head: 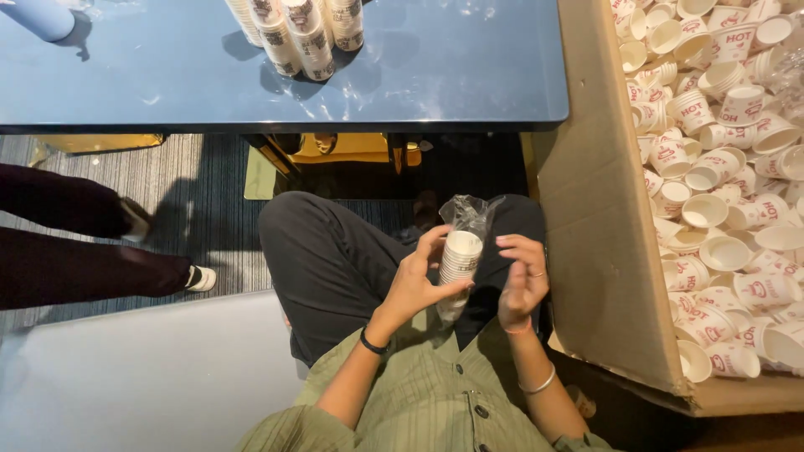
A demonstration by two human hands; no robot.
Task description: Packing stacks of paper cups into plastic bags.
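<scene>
Left hand (416, 280) wrapped around a stack of white paper cups (458, 266), fingers closed on its side, held over the lap. Right hand (523, 280) just beside the stack, fingers bent and partly spread, fingertips near the clear plastic sleeve (469, 213) standing open above the stack top; contact with it not clear. To the right, a large cardboard box (586, 251) full of loose paper cups (720, 167). Ahead, a blue surface (461, 67) carrying more wrapped cup stacks (301, 33). At far left, another person's legs (75, 243) on the striped carpet.
</scene>
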